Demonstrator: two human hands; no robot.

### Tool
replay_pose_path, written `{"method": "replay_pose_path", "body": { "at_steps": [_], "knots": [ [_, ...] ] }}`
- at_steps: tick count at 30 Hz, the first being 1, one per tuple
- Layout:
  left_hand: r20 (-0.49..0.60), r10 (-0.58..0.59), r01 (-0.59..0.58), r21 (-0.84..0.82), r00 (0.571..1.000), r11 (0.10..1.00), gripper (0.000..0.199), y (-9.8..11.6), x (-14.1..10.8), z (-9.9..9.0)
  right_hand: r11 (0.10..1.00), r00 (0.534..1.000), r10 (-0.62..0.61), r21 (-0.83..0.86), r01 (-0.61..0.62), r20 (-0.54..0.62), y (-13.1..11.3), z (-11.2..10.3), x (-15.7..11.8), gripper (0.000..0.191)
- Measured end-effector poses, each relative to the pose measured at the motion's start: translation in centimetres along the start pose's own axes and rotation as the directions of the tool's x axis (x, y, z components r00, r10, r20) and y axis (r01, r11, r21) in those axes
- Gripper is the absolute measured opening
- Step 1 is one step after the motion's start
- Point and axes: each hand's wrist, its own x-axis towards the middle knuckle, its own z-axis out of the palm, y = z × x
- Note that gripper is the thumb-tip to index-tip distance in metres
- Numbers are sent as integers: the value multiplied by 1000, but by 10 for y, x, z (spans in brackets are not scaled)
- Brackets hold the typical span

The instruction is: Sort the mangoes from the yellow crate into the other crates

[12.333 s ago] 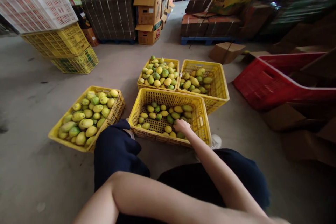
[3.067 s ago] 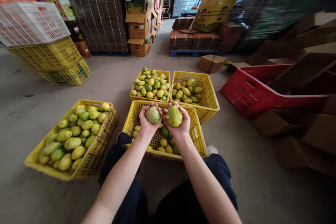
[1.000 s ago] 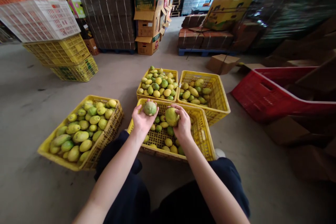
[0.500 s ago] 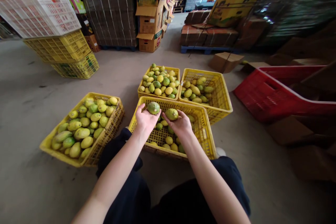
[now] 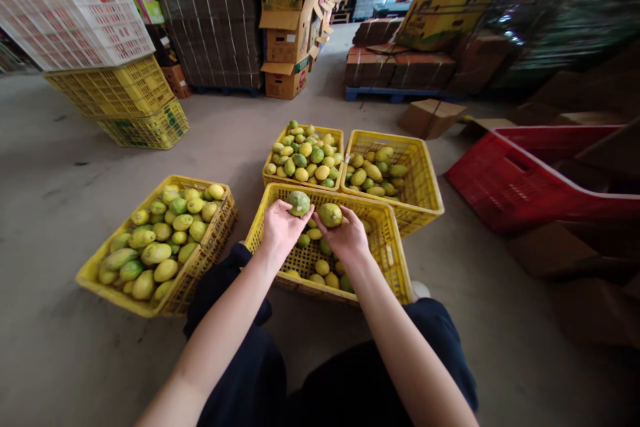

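Head view: left hand [image 5: 280, 230] is cradling green fruit [image 5: 299, 203], drawing inward.
Right hand [image 5: 349, 237] is cupping yellower fruit [image 5: 330, 215], both seemingly occupied.

We had four yellow fruit crates [image 5: 213, 233] on the grey concrete floor [image 5: 227, 140], three grouped, one apart; we saw a red plastic crate [image 5: 500, 180], a blue pallet [image 5: 373, 93] and a cardboard box [image 5: 431, 117] resting there.

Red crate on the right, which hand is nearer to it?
Right. The right hand is to the left of the red crate, apart from it; the left hand is farther left.
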Motion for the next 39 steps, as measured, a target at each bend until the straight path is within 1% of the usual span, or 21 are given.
{"method": "replay_pose_path", "body": {
  "at_steps": [5, 8, 11, 18, 23, 28, 30, 34, 36, 39],
  "knots": [
    [56, -4, 2, 26, 998, 1000, 23, 0, -3, 4, 1000, 1000, 4, 27, -4, 4, 0, -1, 1, 10],
    [73, -14, 14, -4, 997, 1000, 29, -1, -4, 5, 999, 1000, 27, 25, -27, 2, 0, -2, 3, 11],
    [62, -19, 22, -43, 998, 999, 36, -1, -4, 5, 999, 999, 38, 16, -39, 18, 0, -3, 3, 13],
    [95, -29, 31, -19, 995, 999, 36, 1, -7, 7, 999, 999, 49, 14, -49, -10, 0, 2, -2, 14],
    [101, -144, 148, -33, 984, 988, 47, 3, -11, 10, 999, 999, 37, 23, -37, 1, 0, 2, -2, 15],
    [135, -192, 190, 28, 972, 981, 54, 3, -13, 9, 999, 998, 45, 4, -45, 45, 0, 1, -3, 14],
    [145, -241, 233, 70, 960, 970, 56, 3, -12, 7, 998, 997, 60, 0, -60, 49, -1, 1, -5, 15],
    [177, -353, 333, 133, 919, 933, 63, 6, -9, 3, 996, 995, 83, -19, -82, 53, -4, 5, -12, 19],
    [187, -375, 351, 149, 908, 924, 65, 7, -7, 2, 998, 996, 67, -22, -66, 61, -7, 8, -15, 21],
    [191, -380, 356, 150, 905, 922, 66, 7, -7, 0, 999, 996, 41, -30, -39, 81, -12, 10, -18, 24]
  ]
}}
